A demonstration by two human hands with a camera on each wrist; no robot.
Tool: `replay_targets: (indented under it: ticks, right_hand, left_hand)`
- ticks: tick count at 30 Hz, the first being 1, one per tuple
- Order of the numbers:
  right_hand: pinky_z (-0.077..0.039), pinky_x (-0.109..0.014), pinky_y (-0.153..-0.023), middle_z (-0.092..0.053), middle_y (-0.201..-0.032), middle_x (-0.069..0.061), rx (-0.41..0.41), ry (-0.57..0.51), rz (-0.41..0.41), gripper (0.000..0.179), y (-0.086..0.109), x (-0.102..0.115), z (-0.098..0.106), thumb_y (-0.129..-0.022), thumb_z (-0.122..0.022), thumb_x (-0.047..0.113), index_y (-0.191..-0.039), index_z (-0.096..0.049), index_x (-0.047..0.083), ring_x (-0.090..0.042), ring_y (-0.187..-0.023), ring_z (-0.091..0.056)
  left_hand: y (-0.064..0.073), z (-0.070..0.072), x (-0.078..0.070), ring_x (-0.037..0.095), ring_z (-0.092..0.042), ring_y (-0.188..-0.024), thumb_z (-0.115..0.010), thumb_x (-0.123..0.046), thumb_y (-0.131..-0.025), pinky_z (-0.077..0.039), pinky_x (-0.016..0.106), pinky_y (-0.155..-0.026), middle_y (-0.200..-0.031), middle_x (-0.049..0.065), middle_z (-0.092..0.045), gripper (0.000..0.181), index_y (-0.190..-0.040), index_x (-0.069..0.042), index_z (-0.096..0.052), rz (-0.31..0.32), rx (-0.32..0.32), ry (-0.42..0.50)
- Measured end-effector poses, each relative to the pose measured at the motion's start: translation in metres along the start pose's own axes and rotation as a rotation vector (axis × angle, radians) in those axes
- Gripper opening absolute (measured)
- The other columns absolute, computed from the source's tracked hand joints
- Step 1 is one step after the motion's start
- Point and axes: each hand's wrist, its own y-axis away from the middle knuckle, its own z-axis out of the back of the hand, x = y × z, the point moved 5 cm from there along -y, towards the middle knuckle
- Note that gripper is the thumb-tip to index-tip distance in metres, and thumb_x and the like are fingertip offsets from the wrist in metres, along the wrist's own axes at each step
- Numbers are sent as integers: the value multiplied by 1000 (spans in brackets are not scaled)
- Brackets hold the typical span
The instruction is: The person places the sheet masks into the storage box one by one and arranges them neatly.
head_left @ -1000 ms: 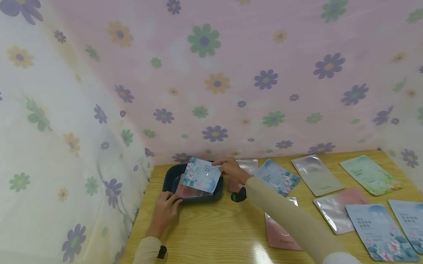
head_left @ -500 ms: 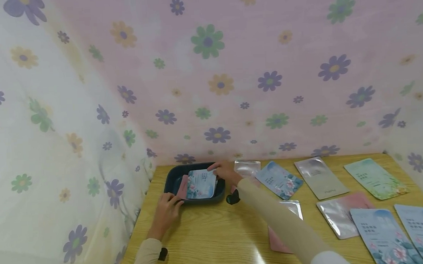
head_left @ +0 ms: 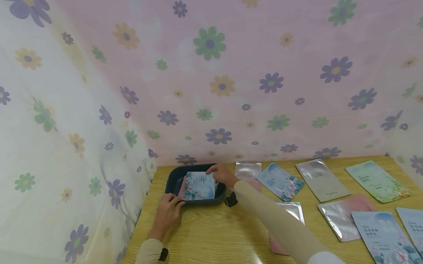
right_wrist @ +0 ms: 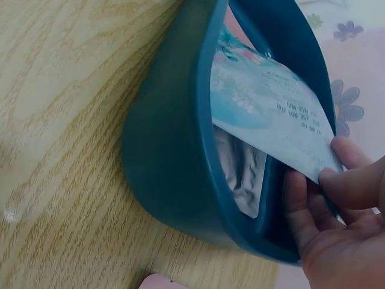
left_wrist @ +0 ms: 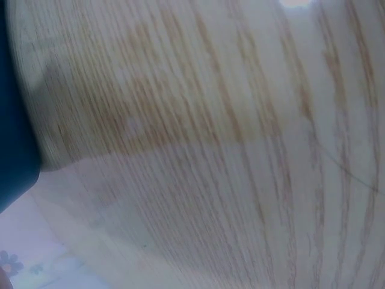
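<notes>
A light blue floral sheet mask packet [head_left: 200, 185] lies inside the dark teal plastic basin [head_left: 169, 188], over a pink packet [head_left: 182, 188]. My right hand [head_left: 223, 175] pinches its upper right corner between thumb and fingers. In the right wrist view, the same packet [right_wrist: 274, 114] slants across the basin, and a silver foil packet [right_wrist: 240, 171] shows beneath it. My left hand [head_left: 166, 214] holds the basin's front left rim; the fingertips are partly hidden. The left wrist view catches only the basin's side [left_wrist: 15, 114] and the table.
Right of the basin, several packets lie on the wooden table [head_left: 209, 235]: a blue floral one [head_left: 280, 182], a grey one [head_left: 323, 179], a green one [head_left: 377, 180] and pink-and-silver ones [head_left: 342, 221]. Flowered cloth [head_left: 230, 87] hangs behind and at both sides.
My right hand has lowered the blue packet into the basin, turning it from a slant to nearly square with the rim. My left hand has stayed at the rim.
</notes>
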Motion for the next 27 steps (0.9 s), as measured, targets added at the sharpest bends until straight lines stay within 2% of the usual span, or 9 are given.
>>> replay_targets:
  ticks: [4,7,8,11,14,20,27]
  right_hand:
    - [-45,-30,-50,-58,-117,-19,14,51,43,43,4,2,1,-75,-39,-19,-105,-67,-6,-16,-58,-41]
    - [-36,-26,-48,-58,-119,-19,22,87,67,45,9,6,4,-76,-39,-19,-111,-64,-5,-21,-70,-47]
    - [-38,-26,-50,-58,-118,-19,22,100,77,44,11,8,5,-77,-40,-18,-112,-63,-5,-22,-77,-51]
    - [-46,-30,-63,-57,-119,-21,22,97,90,43,17,11,10,-79,-42,-16,-116,-61,-5,-30,-100,-55]
    - [-49,-35,-79,-57,-119,-21,20,53,105,41,20,11,14,-81,-45,-14,-118,-60,-6,-34,-110,-54]
    - [-50,-43,-84,-55,-123,-24,74,-157,46,37,28,13,26,-87,-48,-10,-123,-57,-5,-34,-107,-56]
    - [-45,-55,-89,-54,-124,-26,107,-258,10,36,42,15,51,-92,-54,-3,-128,-53,-6,-38,-109,-55]
  left_hand:
    - [-1,-2,-3,23,-45,-69,-78,-9,-75,-40,41,-66,-77,7,-50,12,-83,-6,-69,0,-3,10]
    - [-2,-4,-4,23,-45,-69,-78,-8,-74,-40,41,-66,-77,7,-50,13,-83,-6,-69,1,2,15]
    - [-2,-4,-5,24,-45,-70,-78,-8,-74,-40,41,-66,-77,7,-50,13,-83,-6,-69,3,6,17]
    - [-1,-5,-6,24,-46,-70,-79,-7,-74,-41,41,-66,-77,8,-50,13,-82,-5,-69,14,14,19]
    - [0,-4,-6,24,-46,-70,-79,-7,-73,-41,41,-66,-78,8,-50,13,-81,-6,-69,29,18,12]
    - [1,-2,-4,25,-47,-71,-80,-6,-72,-42,40,-65,-79,9,-51,15,-80,-5,-68,19,4,3]
    - [2,-1,0,23,-47,-71,-80,-5,-71,-43,39,-64,-79,8,-51,16,-81,-5,-68,13,-8,3]
